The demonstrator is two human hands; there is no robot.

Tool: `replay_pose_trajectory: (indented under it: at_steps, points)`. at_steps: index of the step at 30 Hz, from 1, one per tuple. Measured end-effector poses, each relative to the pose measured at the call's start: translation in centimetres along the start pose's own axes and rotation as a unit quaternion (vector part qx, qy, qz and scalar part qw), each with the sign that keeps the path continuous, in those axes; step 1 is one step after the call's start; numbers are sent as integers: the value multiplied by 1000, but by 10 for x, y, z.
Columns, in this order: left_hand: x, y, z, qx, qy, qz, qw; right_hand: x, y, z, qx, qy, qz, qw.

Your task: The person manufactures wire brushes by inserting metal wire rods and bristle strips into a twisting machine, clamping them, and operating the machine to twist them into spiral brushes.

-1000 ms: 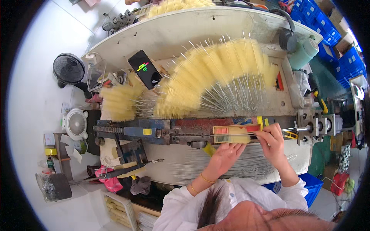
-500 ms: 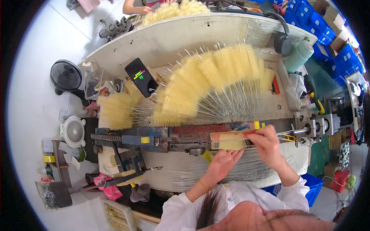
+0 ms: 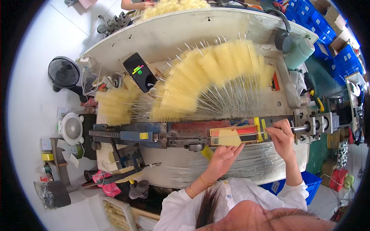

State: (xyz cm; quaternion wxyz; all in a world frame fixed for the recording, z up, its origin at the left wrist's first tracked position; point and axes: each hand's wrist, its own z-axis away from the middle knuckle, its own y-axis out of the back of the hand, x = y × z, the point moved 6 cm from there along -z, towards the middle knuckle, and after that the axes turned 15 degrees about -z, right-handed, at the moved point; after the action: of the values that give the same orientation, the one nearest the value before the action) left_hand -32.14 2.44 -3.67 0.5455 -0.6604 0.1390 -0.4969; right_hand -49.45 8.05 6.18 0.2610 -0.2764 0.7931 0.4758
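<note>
A shallow wooden tray (image 3: 252,141) with red and dark parts lies across the bench machine (image 3: 181,128). Pale yellow bristles (image 3: 228,139) fill its left part. My left hand (image 3: 222,161) is at the tray's near edge, fingers stretched out and tips against the bristles. Beyond the tray's right end, my right hand (image 3: 283,139) is closed in a pinch on a thin metal wire (image 3: 252,134), which runs leftward over the tray and bristles. To the right of that hand is the machine's metal spindle (image 3: 300,129).
Finished yellow wire brushes (image 3: 216,67) fan out behind the machine, with more brushes (image 3: 115,107) at left. Loose wires (image 3: 239,165) lie along the near bench. A phone (image 3: 139,72), a green bottle (image 3: 300,53) and headphones (image 3: 283,38) stand around. Another person's hand (image 3: 144,5) shows at the far edge.
My right hand has moved right, off the tray's right end, uncovering its red and dark part. My left hand stays by the bristles.
</note>
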Motion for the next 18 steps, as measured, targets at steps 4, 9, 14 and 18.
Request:
replay_pose_trajectory:
  at_steps: [4,9,14,18]
  points:
    - [-1,-2,-3,-5,0,-1,1000,-10,-23,27,40,10,-43,998]
    - [-5,4,4,-5,-4,-25,1000,-43,-53,7,55,64,-22,996]
    - [-8,6,-5,20,-22,-51,998,-2,-25,-7,81,-33,-68,994]
    - [-3,-1,-4,4,-40,-66,997,-22,-50,-17,20,24,-63,998]
